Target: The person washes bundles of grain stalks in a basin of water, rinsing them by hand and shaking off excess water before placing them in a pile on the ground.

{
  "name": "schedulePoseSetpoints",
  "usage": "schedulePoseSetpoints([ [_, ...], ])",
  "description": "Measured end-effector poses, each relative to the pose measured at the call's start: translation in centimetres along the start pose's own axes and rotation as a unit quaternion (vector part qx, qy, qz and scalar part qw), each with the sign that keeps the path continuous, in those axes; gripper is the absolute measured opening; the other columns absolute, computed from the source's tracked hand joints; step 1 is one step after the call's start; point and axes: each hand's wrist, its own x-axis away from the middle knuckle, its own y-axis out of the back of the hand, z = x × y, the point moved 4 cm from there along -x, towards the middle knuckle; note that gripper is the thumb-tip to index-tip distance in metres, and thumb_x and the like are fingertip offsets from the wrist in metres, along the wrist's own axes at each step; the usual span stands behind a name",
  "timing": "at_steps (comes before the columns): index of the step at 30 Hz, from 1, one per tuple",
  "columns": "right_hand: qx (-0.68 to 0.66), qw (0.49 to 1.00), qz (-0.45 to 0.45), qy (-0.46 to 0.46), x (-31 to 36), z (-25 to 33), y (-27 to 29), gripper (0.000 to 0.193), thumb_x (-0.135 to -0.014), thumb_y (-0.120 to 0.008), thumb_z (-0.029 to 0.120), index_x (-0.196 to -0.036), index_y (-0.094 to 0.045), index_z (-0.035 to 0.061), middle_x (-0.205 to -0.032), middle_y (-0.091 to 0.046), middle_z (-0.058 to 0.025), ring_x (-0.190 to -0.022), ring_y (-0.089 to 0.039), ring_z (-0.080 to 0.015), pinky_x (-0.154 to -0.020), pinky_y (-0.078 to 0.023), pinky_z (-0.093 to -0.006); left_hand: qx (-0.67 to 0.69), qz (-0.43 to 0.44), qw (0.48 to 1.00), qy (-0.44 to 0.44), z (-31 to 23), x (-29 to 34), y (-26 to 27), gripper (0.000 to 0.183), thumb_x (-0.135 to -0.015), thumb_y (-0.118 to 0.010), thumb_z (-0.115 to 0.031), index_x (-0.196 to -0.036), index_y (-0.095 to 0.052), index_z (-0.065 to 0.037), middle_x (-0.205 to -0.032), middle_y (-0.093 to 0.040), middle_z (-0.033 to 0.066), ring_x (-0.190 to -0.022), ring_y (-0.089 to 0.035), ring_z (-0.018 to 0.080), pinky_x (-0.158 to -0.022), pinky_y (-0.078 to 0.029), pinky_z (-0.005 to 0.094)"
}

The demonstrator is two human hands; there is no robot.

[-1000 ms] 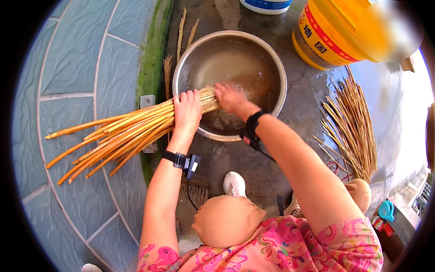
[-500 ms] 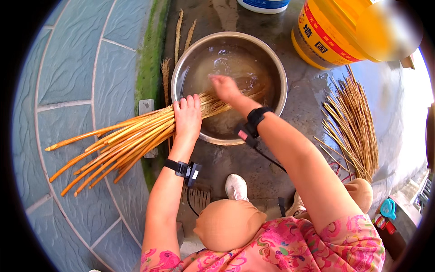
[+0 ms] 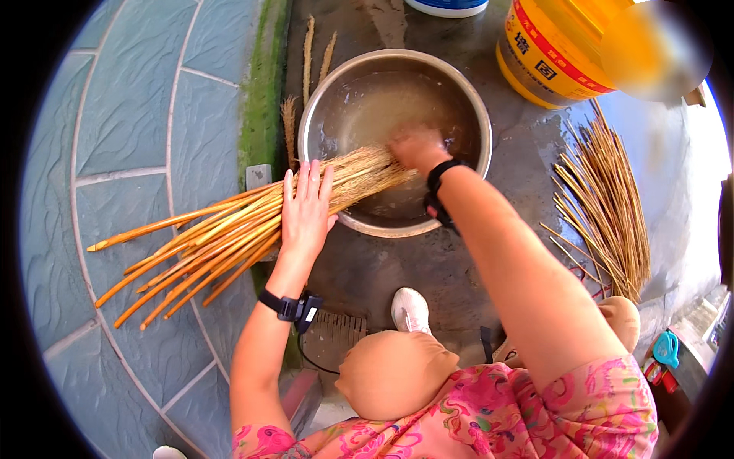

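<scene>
Dripping golden stalk bundle (image 3: 229,237) (tips submerged)

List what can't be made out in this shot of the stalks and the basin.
Head view only:
- Right hand fingers: blurred and under murky water in the basin.
- Stalk tips: sunk in that water, partly behind the left hand.
- Yellow bucket top: smeared by a blur patch.
- Blue tub: cut by the top edge.
</scene>
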Motion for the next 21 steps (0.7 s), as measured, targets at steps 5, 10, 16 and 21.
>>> schedulePoseSetpoints([
  [5,-0.114,0.956,-0.205,-0.174,-4.1,-6.9,0.6,0.024,-0.084,-0.056,0.021,-0.095,-0.07,0.0053,-0.097,-0.068,-0.0167,-0.093,-0.066,-0.0309,-0.077,-0.053,-0.0384,-0.151,-0.053,0.987,-0.008,0.1,1.2,0.4,0.1,-0.065,-0.079,-0.035,-0.146,-0.024,-0.011,-0.146,-0.031,0.0122,-0.138,-0.023,0.0298,-0.112,-0.017,0.0496],
  [10,-0.625,0.751,-0.083,-0.196,-5.6,-2.3,-0.5,0.023,-0.087,-0.056,0.02,-0.09,-0.069,0.0016,-0.084,-0.068,-0.0129,-0.068,-0.061,-0.0235,-0.067,-0.049,-0.0329,-0.143,-0.056,0.988,0.012,1.6,-0.2,-1.4,0.092,-0.063,-0.076,-0.019,-0.142,-0.03,-0.008,-0.13,-0.045,0.0123,-0.123,-0.04,0.0288,-0.103,-0.03,0.0434],
  [16,-0.438,0.883,-0.159,0.059,-1.7,7.5,0.1,0.03,-0.092,-0.049,0.026,-0.096,-0.067,0.0016,-0.085,-0.068,-0.0146,-0.08,-0.064,-0.0346,-0.075,-0.051,-0.0381,-0.137,0.054,0.988,0.036,1.9,-2.1,-1.2,0.062,-0.075,-0.065,-0.018,-0.133,-0.044,-0.009,-0.102,-0.052,0.0067,-0.095,-0.05,0.0222,-0.088,-0.038,0.0369],
  [21,-0.274,0.921,-0.2,0.19,3.8,12.1,-0.8,0.047,-0.097,-0.039,0.032,-0.14,-0.035,0.0144,-0.144,-0.036,-0.0136,-0.136,-0.028,-0.0299,-0.113,-0.017,-0.0472,-0.11,-0.003,0.992,0.068,1.6,-2.7,-2.6,0.086,-0.06,-0.079,-0.022,-0.135,-0.04,-0.008,-0.115,-0.051,0.0111,-0.111,-0.048,0.0257,-0.097,-0.035,0.0395],
])
